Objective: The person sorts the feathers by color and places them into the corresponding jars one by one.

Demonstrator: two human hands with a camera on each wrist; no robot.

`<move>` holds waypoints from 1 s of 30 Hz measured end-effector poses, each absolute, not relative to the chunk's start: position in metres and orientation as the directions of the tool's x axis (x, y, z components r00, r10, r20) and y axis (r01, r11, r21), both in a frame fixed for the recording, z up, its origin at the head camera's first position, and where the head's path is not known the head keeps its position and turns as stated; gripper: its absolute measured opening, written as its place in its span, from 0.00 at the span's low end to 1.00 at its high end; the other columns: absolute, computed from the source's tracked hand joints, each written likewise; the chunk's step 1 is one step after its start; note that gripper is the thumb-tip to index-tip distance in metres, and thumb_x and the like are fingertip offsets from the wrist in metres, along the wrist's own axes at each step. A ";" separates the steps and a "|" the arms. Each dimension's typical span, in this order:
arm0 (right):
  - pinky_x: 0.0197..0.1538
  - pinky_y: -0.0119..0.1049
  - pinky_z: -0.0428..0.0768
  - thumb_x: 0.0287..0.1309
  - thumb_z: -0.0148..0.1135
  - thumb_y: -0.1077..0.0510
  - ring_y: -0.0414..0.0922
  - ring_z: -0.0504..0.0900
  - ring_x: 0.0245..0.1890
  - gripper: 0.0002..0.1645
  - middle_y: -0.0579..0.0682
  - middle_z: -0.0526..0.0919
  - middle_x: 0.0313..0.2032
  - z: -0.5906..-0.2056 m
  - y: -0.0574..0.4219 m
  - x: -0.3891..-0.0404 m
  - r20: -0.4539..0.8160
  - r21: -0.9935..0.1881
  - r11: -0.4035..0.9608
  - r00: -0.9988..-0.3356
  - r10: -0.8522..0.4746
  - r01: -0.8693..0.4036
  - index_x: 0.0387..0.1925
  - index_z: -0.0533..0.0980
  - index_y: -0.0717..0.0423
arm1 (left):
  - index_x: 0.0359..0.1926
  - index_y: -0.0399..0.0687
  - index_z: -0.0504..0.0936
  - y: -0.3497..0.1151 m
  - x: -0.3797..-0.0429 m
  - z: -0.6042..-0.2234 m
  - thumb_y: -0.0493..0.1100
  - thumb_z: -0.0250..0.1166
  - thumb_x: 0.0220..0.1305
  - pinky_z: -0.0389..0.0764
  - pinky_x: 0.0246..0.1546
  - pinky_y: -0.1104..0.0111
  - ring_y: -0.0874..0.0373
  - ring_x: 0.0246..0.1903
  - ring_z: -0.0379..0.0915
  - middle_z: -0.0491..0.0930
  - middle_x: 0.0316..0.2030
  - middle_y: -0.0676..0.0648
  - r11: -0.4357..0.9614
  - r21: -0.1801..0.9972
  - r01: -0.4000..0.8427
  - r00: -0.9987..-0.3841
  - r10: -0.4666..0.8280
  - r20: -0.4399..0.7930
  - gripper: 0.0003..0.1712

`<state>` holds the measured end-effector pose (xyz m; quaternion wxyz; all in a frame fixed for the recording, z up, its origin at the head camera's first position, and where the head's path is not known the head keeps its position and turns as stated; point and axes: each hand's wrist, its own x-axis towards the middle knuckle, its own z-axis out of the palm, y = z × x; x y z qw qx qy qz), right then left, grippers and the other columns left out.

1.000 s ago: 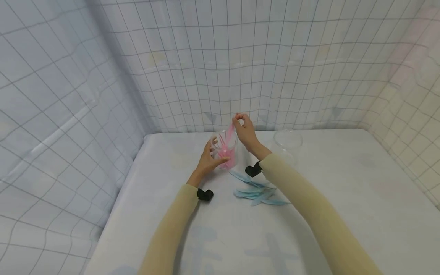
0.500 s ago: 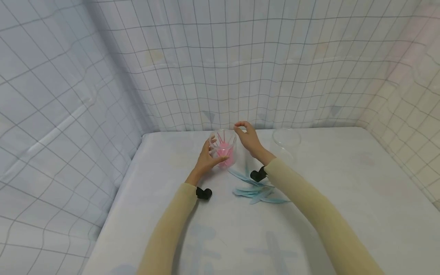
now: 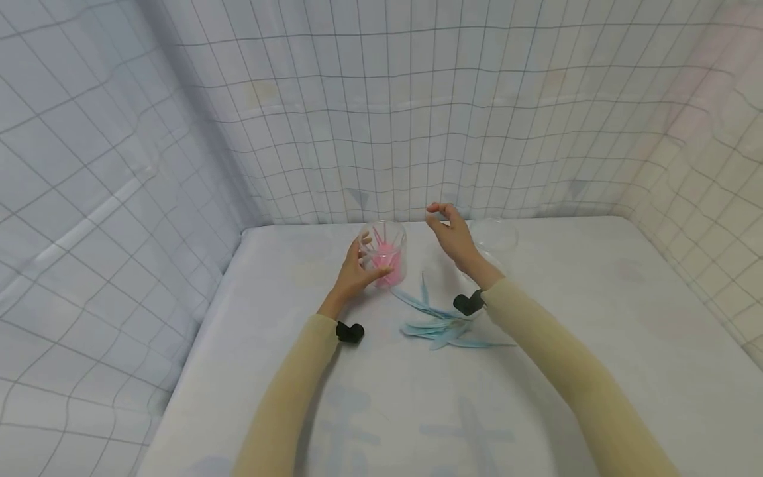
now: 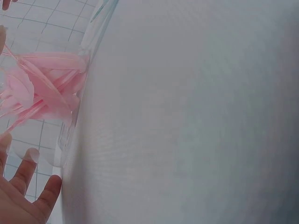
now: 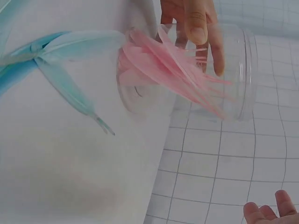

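A clear round jar (image 3: 399,240) stands upright on the table with pink feathers (image 3: 387,262) inside. My left hand (image 3: 352,273) holds its side, thumb in front and fingers spread round the far side. The right wrist view shows that jar (image 5: 238,70) and its pink feathers (image 5: 161,67) from close by. To the right of the rim, my right hand (image 3: 456,237) is raised, its fingers loosely bent with nothing between them. Light blue feathers (image 3: 438,329) lie in a loose pile on the table in front of the jar.
Behind the right hand stands a second clear jar (image 3: 502,233), partly hidden by it. White cloth with a dark grid (image 3: 393,112) hangs along the back and sides of the white table (image 3: 572,285).
My right hand held a pink feather over the jar, let it go into the jar, then drew away to the right. The left hand kept its hold on the jar.
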<state>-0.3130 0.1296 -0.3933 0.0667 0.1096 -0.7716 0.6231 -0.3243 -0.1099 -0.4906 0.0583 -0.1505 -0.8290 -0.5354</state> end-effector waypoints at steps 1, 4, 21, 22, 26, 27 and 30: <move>0.59 0.47 0.66 0.68 0.52 0.56 0.55 0.68 0.60 0.19 0.54 0.62 0.66 -0.392 0.133 -0.312 0.258 -0.943 0.196 -0.962 -0.085 -0.270 0.56 0.67 0.62 | 0.73 0.58 0.49 -0.110 -0.325 -0.491 0.49 0.76 0.48 0.65 0.57 0.52 0.45 0.60 0.58 0.58 0.67 0.50 0.380 0.871 0.312 -0.948 0.188 0.258 0.57; 0.61 0.47 0.64 0.67 0.54 0.58 0.54 0.66 0.62 0.22 0.56 0.60 0.67 -0.388 0.143 -0.309 0.323 -0.922 0.203 -0.944 -0.074 -0.331 0.58 0.66 0.64 | 0.72 0.58 0.50 -0.110 -0.325 -0.491 0.48 0.76 0.48 0.65 0.57 0.52 0.45 0.60 0.58 0.58 0.66 0.50 0.382 0.871 0.308 -0.949 0.183 0.256 0.57; 0.65 0.59 0.48 0.45 0.75 0.44 0.53 0.41 0.71 0.63 0.53 0.42 0.72 -0.396 0.229 -0.303 0.307 -0.842 0.469 -0.952 0.009 -0.267 0.74 0.44 0.47 | 0.73 0.58 0.47 -0.110 -0.326 -0.491 0.51 0.75 0.50 0.64 0.58 0.50 0.44 0.62 0.56 0.56 0.68 0.49 0.401 0.866 0.299 -0.952 0.187 0.242 0.58; 0.65 0.59 0.48 0.45 0.75 0.44 0.53 0.40 0.71 0.65 0.53 0.41 0.72 -0.398 0.233 -0.303 0.287 -0.843 0.477 -0.958 0.008 -0.248 0.74 0.42 0.46 | 0.73 0.59 0.47 -0.110 -0.327 -0.491 0.51 0.75 0.50 0.64 0.58 0.50 0.44 0.62 0.56 0.56 0.68 0.50 0.402 0.865 0.300 -0.952 0.188 0.243 0.58; 0.66 0.59 0.46 0.44 0.76 0.45 0.54 0.38 0.71 0.71 0.53 0.37 0.73 -0.410 0.246 -0.301 0.200 -0.848 0.499 -0.980 -0.011 -0.178 0.74 0.34 0.46 | 0.73 0.58 0.47 -0.111 -0.327 -0.492 0.51 0.75 0.50 0.64 0.57 0.50 0.44 0.62 0.56 0.56 0.68 0.49 0.396 0.866 0.304 -0.950 0.194 0.245 0.58; 0.66 0.59 0.46 0.43 0.76 0.45 0.54 0.38 0.71 0.72 0.54 0.37 0.73 -0.413 0.249 -0.301 0.170 -0.854 0.497 -0.985 -0.015 -0.155 0.74 0.32 0.45 | 0.73 0.58 0.47 -0.111 -0.327 -0.492 0.51 0.75 0.50 0.64 0.58 0.50 0.44 0.62 0.56 0.56 0.68 0.49 0.394 0.867 0.305 -0.949 0.195 0.246 0.58; 0.66 0.57 0.45 0.42 0.77 0.44 0.54 0.38 0.72 0.76 0.55 0.36 0.73 -0.425 0.255 -0.300 0.090 -0.875 0.475 -0.996 -0.029 -0.093 0.73 0.27 0.43 | 0.73 0.57 0.47 -0.110 -0.327 -0.492 0.50 0.75 0.50 0.64 0.58 0.50 0.44 0.62 0.56 0.57 0.67 0.49 0.387 0.869 0.309 -0.948 0.199 0.249 0.57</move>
